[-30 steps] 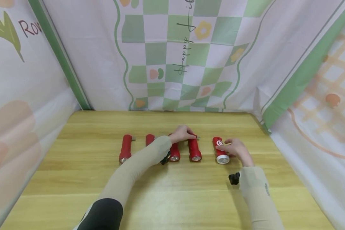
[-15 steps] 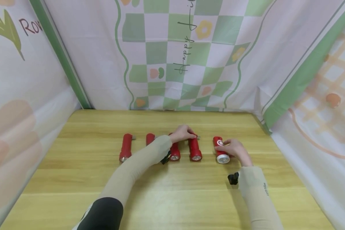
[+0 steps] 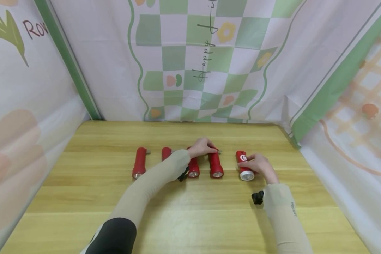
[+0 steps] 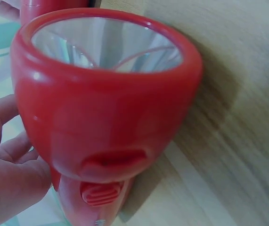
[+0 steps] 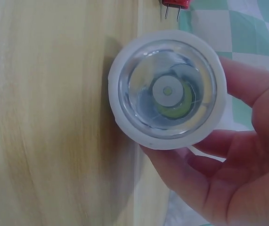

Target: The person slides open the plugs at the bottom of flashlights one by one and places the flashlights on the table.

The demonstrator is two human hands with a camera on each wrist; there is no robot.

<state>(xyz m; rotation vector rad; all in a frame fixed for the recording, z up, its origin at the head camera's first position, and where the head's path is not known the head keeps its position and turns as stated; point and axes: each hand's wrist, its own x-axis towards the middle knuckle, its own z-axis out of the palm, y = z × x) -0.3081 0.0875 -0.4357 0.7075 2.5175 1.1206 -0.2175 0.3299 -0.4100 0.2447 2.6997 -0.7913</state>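
Note:
Red flashlights lie side by side on the wooden table, lens ends toward me. My left hand (image 3: 201,147) reaches across and pinches the tail of one red flashlight (image 3: 215,165), where metal prongs stick out. Its forearm partly covers two neighbours, a red flashlight (image 3: 193,168) beside the wrist and another red flashlight (image 3: 166,153) further left. A red flashlight head (image 4: 110,108) fills the left wrist view, hiding the left fingertips. At the right, my right hand (image 3: 259,165) grips a red flashlight with a white rim (image 3: 246,175), thumb across its body. Its lens faces the right wrist camera.
One more red flashlight (image 3: 139,162) lies at the left end of the row, untouched. The wooden table (image 3: 209,215) meets a printed curtain (image 3: 114,70) at its back edge, and similar cloth hangs on both sides.
Over the last second my right thumb has shifted slightly on the white-rimmed flashlight. My left hand keeps its place, and the flashlights stay where they were.

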